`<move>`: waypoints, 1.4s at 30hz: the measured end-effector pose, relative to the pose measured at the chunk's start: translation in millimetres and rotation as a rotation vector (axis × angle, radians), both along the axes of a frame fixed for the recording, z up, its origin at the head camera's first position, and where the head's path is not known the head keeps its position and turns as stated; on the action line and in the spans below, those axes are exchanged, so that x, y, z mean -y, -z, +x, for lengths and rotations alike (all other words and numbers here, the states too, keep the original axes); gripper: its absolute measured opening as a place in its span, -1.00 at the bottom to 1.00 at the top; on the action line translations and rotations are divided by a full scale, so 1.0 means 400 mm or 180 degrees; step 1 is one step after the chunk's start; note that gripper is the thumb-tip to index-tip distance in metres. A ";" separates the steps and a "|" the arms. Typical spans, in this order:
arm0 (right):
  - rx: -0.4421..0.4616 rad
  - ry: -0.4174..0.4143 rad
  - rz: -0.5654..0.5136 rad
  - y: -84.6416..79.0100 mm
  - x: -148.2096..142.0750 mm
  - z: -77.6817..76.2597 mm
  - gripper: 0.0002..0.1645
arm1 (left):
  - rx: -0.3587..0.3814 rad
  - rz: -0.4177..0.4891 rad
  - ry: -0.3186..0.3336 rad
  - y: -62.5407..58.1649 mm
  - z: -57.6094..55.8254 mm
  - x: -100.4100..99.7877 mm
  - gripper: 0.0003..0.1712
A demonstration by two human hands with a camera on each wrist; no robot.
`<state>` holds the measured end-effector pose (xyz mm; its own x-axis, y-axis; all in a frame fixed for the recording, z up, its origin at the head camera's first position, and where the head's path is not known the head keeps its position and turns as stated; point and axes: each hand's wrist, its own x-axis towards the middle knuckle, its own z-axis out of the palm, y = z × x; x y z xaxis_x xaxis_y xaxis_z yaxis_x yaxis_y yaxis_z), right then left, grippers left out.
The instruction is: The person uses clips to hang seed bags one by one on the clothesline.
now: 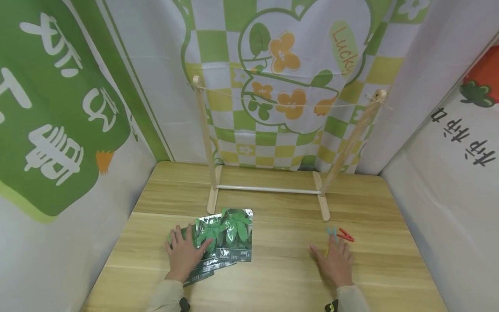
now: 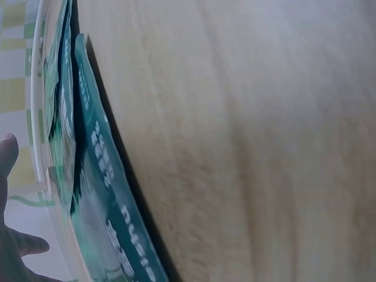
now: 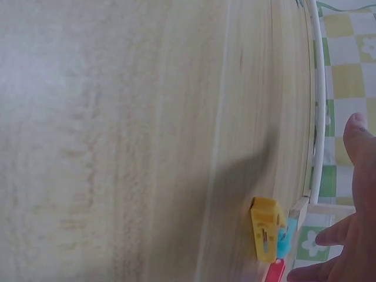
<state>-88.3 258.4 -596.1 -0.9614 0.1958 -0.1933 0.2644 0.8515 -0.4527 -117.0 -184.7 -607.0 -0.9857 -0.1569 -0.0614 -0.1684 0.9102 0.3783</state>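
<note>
My left hand (image 1: 184, 256) is spread over the left side of several overlapping glossy packets (image 1: 237, 232) printed with green leaves. In the left wrist view its thumb and a finger (image 2: 35, 244) show beside the packets (image 2: 111, 205); whether they touch cannot be told. On the other side, my right hand (image 1: 336, 262) hovers with loosely extended fingers at small plastic clothespins. A red clothespin (image 1: 346, 235) and a blue clothespin (image 1: 331, 232) lie beyond its fingertips. In the right wrist view a yellow clothespin (image 3: 266, 229) stands out below the hand, mostly hidden in the head view.
Behind the packets stands a wooden frame with two posts (image 1: 205, 138), a white crossbar (image 1: 269, 189) low down and a thin string (image 1: 280, 104) tied between the tops. Its flat feet (image 1: 322, 201) rest on the wooden table (image 1: 280, 277). Printed cloths (image 1: 284, 143) hang around the table.
</note>
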 end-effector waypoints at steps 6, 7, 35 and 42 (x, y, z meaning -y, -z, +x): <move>0.0129 0.0053 -0.0053 0.002 -0.008 0.004 0.27 | 0.0100 0.0045 -0.0065 0.004 0.002 0.023 0.16; 0.0148 0.0068 -0.0067 0.002 -0.009 0.006 0.28 | 0.0099 0.0057 -0.0083 0.005 0.003 0.027 0.16; 0.0187 0.0436 0.0410 0.013 -0.015 0.040 0.01 | 0.0144 0.0211 -0.0523 0.014 0.042 0.078 0.12; -0.0068 0.0337 0.0414 0.021 -0.013 0.037 -0.17 | 0.0210 0.0130 -0.0541 0.013 0.040 0.071 0.11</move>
<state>-73.4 263.6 -604.3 -0.9377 0.3182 -0.1393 0.3472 0.8712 -0.3470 -101.0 -213.1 -612.3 -0.9388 -0.3170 -0.1349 -0.3443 0.8506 0.3974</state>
